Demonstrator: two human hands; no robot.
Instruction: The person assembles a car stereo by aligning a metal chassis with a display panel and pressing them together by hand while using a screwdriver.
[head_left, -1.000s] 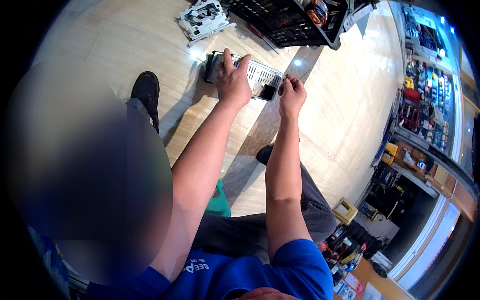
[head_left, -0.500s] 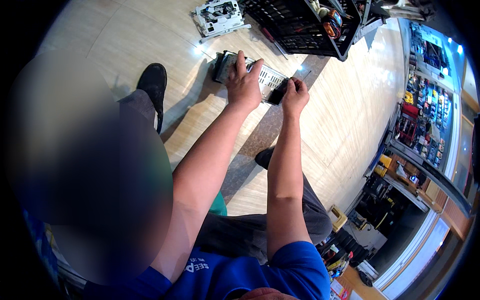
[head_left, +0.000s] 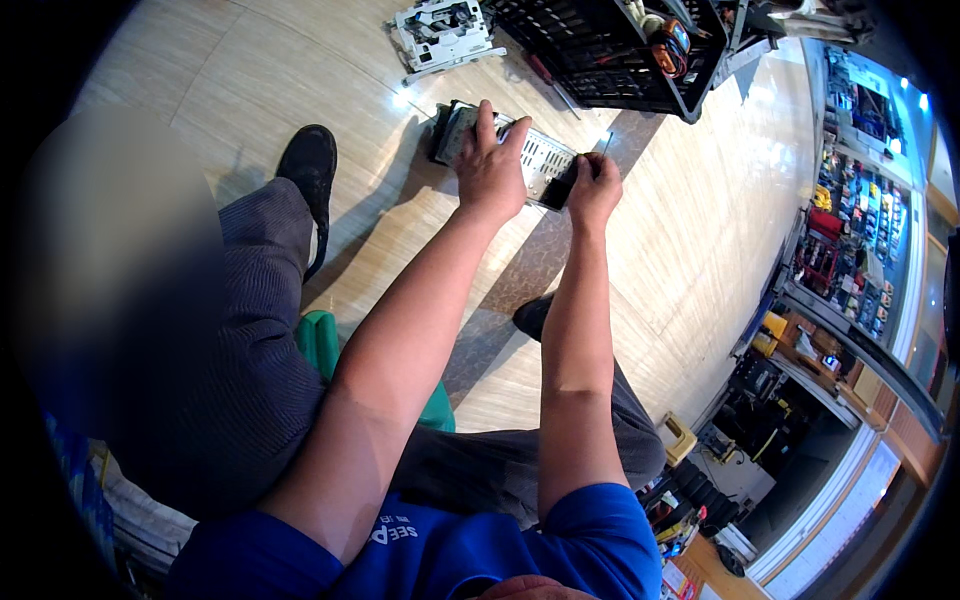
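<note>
My left hand [head_left: 491, 180] is closed over a flat metal box [head_left: 546, 160] with rows of slots and a dark left end, perhaps a car stereo. The thumb and fingers lie across its top. At the box's dark right end, my right hand [head_left: 597, 190] pinches a thin rod [head_left: 608, 142] that sticks up past the fingertips; its kind I cannot tell. The box is held above the tiled floor, and its underside is hidden.
A black plastic crate [head_left: 590, 85] holds an orange-cased meter [head_left: 672, 45] and cables. Left of it, a white metal mechanism [head_left: 445, 38] lies on the floor [head_left: 200, 150]. A red-handled screwdriver [head_left: 540, 70] lies beside the crate. Part of a green stool [head_left: 319, 343] shows below my left arm.
The thin rod in my right hand has tilted from a rightward slant to nearly upright. Both hands have shifted very slightly right; the box has hardly moved.
</note>
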